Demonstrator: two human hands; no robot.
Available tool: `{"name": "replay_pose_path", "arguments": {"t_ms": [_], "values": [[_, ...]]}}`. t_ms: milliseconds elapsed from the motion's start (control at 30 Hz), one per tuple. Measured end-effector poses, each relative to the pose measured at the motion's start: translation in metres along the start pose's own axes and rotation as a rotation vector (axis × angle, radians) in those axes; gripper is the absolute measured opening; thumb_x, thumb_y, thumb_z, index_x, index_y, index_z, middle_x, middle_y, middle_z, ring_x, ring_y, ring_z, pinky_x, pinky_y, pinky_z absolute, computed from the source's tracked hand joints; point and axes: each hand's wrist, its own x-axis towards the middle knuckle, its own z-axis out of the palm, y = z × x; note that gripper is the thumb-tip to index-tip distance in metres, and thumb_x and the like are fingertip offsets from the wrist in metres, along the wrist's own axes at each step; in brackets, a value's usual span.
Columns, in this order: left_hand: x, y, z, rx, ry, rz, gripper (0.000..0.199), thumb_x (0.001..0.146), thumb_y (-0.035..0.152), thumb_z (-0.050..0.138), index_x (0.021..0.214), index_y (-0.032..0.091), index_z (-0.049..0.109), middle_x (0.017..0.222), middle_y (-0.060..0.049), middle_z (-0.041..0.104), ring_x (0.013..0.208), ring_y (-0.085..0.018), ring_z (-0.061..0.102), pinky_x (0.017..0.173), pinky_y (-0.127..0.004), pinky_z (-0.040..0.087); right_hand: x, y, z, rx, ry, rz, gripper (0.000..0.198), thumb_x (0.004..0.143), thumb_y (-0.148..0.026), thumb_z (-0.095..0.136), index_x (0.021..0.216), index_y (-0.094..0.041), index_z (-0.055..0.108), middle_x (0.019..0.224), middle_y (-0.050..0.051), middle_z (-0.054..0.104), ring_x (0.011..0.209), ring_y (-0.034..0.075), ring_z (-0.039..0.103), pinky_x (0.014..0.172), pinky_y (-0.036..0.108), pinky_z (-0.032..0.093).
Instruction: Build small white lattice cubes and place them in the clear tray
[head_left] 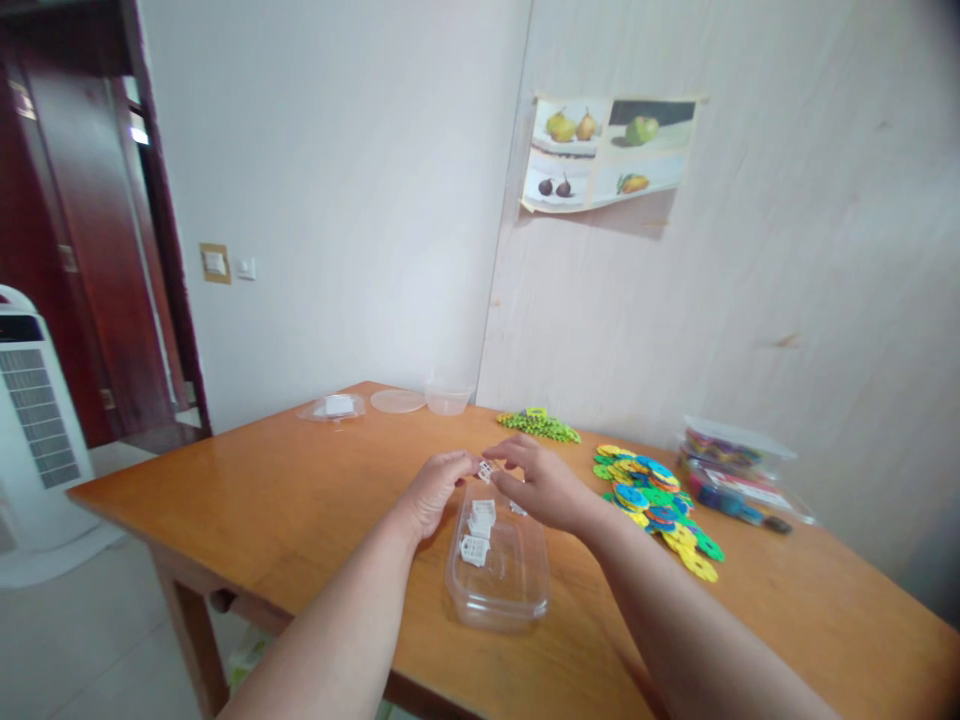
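Above the far end of a clear plastic box (499,605), a small white openwork plastic piece (485,469) sits between my two hands. My left hand (436,492) comes in from the left with thumb and fingers pinched at the piece's left edge. From the right, my right hand (538,482) has its forefinger and thumb around the piece's other side. More white lattice pieces (475,550) lie inside the box, mostly along its left side. Another white piece (517,507) shows partly under my right hand.
Colourful plastic discs (660,500) are heaped to the right, beside stacked clear containers (739,470). Green pieces (538,425) lie near the wall. At the back left are a clear tub (448,397), a round lid (398,401) and a clear package (334,406). The wooden table's left edge (112,505) is visible.
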Motion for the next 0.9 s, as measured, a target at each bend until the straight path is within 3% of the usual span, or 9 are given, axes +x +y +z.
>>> {"name": "replay_pose_path", "arguments": {"t_ms": [133, 267, 467, 533, 700, 900], "values": [[0.001, -0.004, 0.000, 0.007, 0.008, 0.001, 0.021, 0.071, 0.036, 0.058, 0.070, 0.018, 0.069, 0.079, -0.005, 0.070, 0.083, -0.022, 0.058, 0.076, -0.032, 0.040, -0.002, -0.005, -0.004, -0.084, -0.084, -0.013, 0.032, 0.085, -0.027, 0.061, 0.115, -0.027, 0.068, 0.105, 0.006, 0.065, 0.089, 0.018, 0.061, 0.079, 0.030, 0.044], [0.001, -0.005, 0.000, 0.014, 0.028, -0.006, 0.024, 0.074, 0.040, 0.058, 0.073, 0.019, 0.070, 0.084, -0.005, 0.070, 0.088, -0.022, 0.059, 0.076, -0.032, 0.040, -0.002, 0.000, -0.001, -0.039, -0.069, -0.007, 0.024, 0.090, -0.027, 0.051, 0.102, -0.024, 0.072, 0.090, 0.003, 0.069, 0.081, 0.015, 0.060, 0.072, 0.026, 0.042], [-0.002, 0.000, 0.003, -0.015, 0.001, -0.031, 0.027, 0.074, 0.046, 0.063, 0.075, 0.020, 0.069, 0.084, -0.003, 0.069, 0.084, -0.020, 0.059, 0.075, -0.029, 0.040, 0.002, 0.011, 0.010, 0.038, -0.020, 0.231, 0.028, 0.090, -0.038, 0.050, 0.076, -0.019, 0.064, 0.066, 0.000, 0.062, 0.062, 0.013, 0.055, 0.054, 0.023, 0.034], [-0.002, 0.000, 0.003, -0.038, 0.001, -0.041, 0.027, 0.073, 0.046, 0.066, 0.075, 0.019, 0.069, 0.081, -0.003, 0.069, 0.080, -0.019, 0.059, 0.075, -0.029, 0.040, 0.003, 0.012, 0.013, 0.032, -0.012, 0.257, 0.027, 0.089, -0.038, 0.050, 0.077, -0.019, 0.064, 0.068, 0.000, 0.063, 0.063, 0.012, 0.055, 0.054, 0.023, 0.034], [0.001, -0.003, 0.001, -0.058, 0.045, -0.025, 0.024, 0.072, 0.041, 0.069, 0.075, 0.017, 0.071, 0.079, -0.005, 0.069, 0.079, -0.020, 0.059, 0.078, -0.031, 0.041, 0.001, 0.002, 0.014, -0.120, 0.094, 0.221, 0.031, 0.083, -0.043, 0.060, 0.106, -0.021, 0.061, 0.092, 0.003, 0.067, 0.077, 0.015, 0.059, 0.062, 0.025, 0.037], [0.001, -0.002, 0.000, -0.052, 0.032, -0.048, 0.029, 0.070, 0.044, 0.071, 0.078, 0.017, 0.071, 0.085, -0.006, 0.072, 0.087, -0.022, 0.061, 0.083, -0.031, 0.042, -0.002, -0.013, 0.010, -0.395, 0.058, 0.210, 0.029, 0.084, -0.044, 0.060, 0.101, -0.022, 0.063, 0.101, 0.006, 0.065, 0.092, 0.019, 0.060, 0.070, 0.028, 0.037]]}}
